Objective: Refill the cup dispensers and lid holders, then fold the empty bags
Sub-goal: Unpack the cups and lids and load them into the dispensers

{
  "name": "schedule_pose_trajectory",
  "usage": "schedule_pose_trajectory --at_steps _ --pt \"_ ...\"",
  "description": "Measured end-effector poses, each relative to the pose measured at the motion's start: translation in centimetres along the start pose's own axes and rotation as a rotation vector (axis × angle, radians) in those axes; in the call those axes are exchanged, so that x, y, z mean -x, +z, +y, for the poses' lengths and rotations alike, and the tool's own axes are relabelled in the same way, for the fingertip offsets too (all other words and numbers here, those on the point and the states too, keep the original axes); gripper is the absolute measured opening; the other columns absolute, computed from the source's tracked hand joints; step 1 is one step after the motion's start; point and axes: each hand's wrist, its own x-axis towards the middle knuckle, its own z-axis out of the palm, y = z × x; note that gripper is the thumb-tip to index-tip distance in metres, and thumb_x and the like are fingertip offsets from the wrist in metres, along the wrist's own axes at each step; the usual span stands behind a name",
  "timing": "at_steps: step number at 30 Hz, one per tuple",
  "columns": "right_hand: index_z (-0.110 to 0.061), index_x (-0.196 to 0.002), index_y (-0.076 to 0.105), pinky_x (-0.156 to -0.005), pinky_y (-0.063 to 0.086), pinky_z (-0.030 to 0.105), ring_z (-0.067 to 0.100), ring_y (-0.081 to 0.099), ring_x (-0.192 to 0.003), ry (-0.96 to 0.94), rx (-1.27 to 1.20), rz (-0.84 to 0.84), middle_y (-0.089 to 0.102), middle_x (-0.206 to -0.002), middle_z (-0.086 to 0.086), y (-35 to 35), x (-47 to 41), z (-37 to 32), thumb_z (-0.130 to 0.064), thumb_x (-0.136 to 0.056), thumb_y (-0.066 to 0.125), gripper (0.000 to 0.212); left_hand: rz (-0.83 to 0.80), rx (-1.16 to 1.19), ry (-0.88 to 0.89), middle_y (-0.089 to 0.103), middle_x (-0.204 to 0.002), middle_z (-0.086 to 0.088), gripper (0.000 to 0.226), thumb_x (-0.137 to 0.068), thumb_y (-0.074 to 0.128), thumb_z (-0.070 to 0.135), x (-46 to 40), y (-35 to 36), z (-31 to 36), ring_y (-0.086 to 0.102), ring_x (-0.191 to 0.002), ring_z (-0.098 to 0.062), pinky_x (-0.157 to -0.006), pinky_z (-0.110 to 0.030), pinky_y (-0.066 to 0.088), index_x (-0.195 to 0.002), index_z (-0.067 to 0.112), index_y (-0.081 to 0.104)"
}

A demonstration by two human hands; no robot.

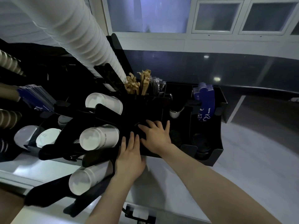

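Observation:
A black organiser (216, 152) stands on the counter with lid holders along its front. My left hand (130, 157) and my right hand (156, 136) lie side by side, fingers spread, flat on a dark stack of lids (137, 126) in the left holder; the lids are mostly hidden under my palms. More black lids (202, 143) fill the right holder. To the left, white cup stacks (99, 137) lie in the black cup dispenser (53, 151), with another stack (90, 177) below. A tall column of white cups (77, 33) rises at the upper left.
Brown stirrers (142, 83) and wrapped straws (157, 85) stand at the organiser's back. Blue sleeves (204, 101) fill its right slot, more blue sleeves (34, 97) sit at the left. White lids (47, 137) lie left of the dispenser. A dark counter (210, 68) runs behind.

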Motion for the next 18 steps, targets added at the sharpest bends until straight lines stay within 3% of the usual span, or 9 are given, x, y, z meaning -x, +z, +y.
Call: schedule_pose_trajectory --at_steps 4,9,13,18 --pt "-0.04 -0.143 0.034 -0.108 -0.008 0.065 0.028 0.019 -0.139 -0.018 -0.055 -0.017 0.024 -0.156 0.0 0.1 0.1 0.6 -0.046 -0.093 0.042 0.052 -0.032 -0.016 -0.044 -0.015 -0.159 -0.001 0.082 -0.092 0.047 0.032 -0.5 0.5 0.5 -0.015 -0.145 -0.03 -0.118 -0.038 0.005 -0.152 0.015 -0.006" --pt "-0.038 -0.147 0.024 -0.106 -0.013 0.066 0.032 0.015 -0.14 -0.029 -0.034 -0.049 0.015 -0.158 0.003 0.5 0.1 0.4 -0.045 -0.098 0.025 0.049 -0.022 -0.249 0.006 -0.011 -0.159 -0.011 0.081 -0.093 0.037 0.039 -1.3 1.3 0.9 -0.011 -0.146 -0.031 -0.118 -0.048 0.002 -0.15 0.005 -0.011" --pt "-0.041 -0.144 0.029 -0.103 -0.014 0.069 0.03 0.015 -0.141 -0.086 -0.006 -0.081 0.014 -0.159 -0.002 0.4 -0.1 0.4 -0.041 -0.098 0.024 0.045 -0.011 -0.264 0.008 -0.008 -0.16 -0.01 0.081 -0.092 0.037 0.039 -1.5 1.6 0.6 -0.01 -0.146 -0.029 -0.118 -0.047 0.003 -0.15 0.005 -0.008" --pt "-0.03 -0.144 0.028 -0.105 -0.007 0.07 0.035 0.02 -0.14 0.023 -0.034 -0.103 0.015 -0.159 0.006 0.3 -0.5 -0.1 -0.043 -0.097 0.027 0.049 0.052 -0.175 -0.047 -0.003 -0.16 -0.003 0.081 -0.091 0.045 0.041 -1.0 1.3 0.5 -0.005 -0.144 -0.031 -0.118 -0.041 0.006 -0.152 0.015 -0.002"
